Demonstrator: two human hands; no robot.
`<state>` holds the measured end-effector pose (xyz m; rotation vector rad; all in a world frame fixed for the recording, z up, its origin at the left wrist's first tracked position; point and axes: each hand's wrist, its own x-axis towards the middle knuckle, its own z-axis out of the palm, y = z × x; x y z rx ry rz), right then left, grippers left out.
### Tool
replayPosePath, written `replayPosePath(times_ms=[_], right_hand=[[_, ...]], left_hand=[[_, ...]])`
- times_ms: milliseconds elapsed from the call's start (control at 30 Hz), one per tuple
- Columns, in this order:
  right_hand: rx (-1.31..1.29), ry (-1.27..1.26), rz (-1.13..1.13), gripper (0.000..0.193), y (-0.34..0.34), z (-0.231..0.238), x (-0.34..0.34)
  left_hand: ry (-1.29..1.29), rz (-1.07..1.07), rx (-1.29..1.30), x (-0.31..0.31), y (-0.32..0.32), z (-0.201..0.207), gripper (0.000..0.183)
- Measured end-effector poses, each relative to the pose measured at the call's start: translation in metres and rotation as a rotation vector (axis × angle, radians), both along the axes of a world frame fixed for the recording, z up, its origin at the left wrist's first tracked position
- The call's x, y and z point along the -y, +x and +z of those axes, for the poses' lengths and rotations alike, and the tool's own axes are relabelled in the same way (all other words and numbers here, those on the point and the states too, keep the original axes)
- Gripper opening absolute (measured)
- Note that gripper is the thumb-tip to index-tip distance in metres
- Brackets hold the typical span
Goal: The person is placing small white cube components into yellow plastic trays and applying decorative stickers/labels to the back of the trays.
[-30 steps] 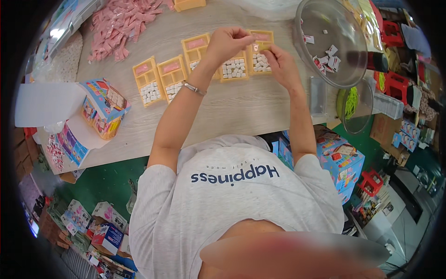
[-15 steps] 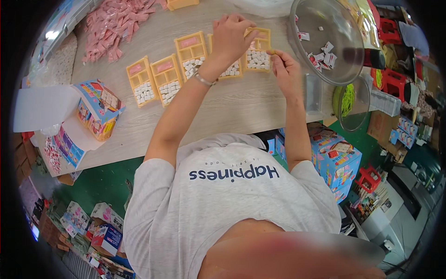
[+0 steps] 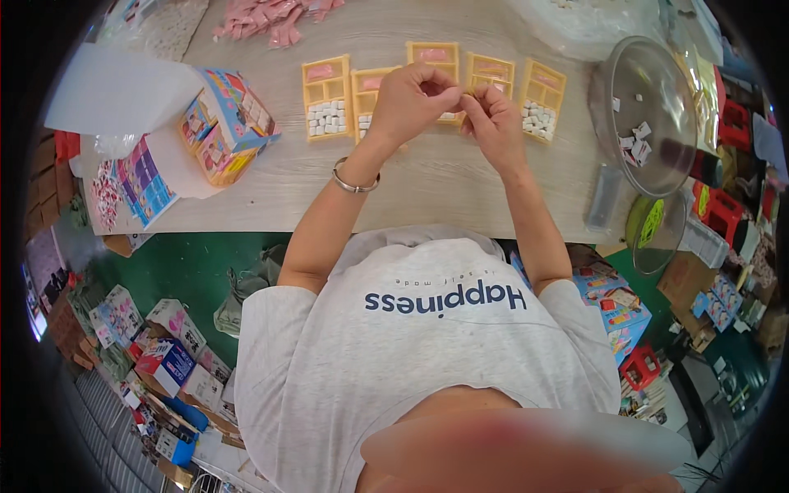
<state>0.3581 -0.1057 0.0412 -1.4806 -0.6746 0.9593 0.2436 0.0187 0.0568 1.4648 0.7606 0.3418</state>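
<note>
My left hand (image 3: 404,105), with a metal bangle at its wrist, is closed in a pinch over the middle of a row of yellow compartment trays (image 3: 326,90). My right hand (image 3: 500,135) is also pinched, its fingertips meeting those of the left. Whatever small thing sits between the fingers is too tiny to make out. Several trays stand side by side, each with a pink packet (image 3: 432,55) in its top section. White cube-shaped pieces (image 3: 538,121) fill the large lower sections that show. My hands cover parts of the middle trays.
Loose pink packets (image 3: 279,18) lie at the far edge. On the left stands an open printed box (image 3: 230,127). At the right are a large clear bowl (image 3: 604,107) with small packets, a small transparent container (image 3: 604,197) and a bowl with green pieces (image 3: 649,222).
My hands were apart over the trays and have come together at the fingertips. The whole view has shifted, so the trays appear farther right. The right fingers earlier pinched a small yellowish thing.
</note>
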Motion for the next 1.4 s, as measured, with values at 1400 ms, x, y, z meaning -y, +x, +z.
replayPosePath(times_ms=[1400], right_hand=[[1.094,0.084,0.221,0.024,-0.065,-0.016,-0.122]], left_hand=[[1.066,0.144,-0.605,-0.017,-0.151,-0.065,0.076]])
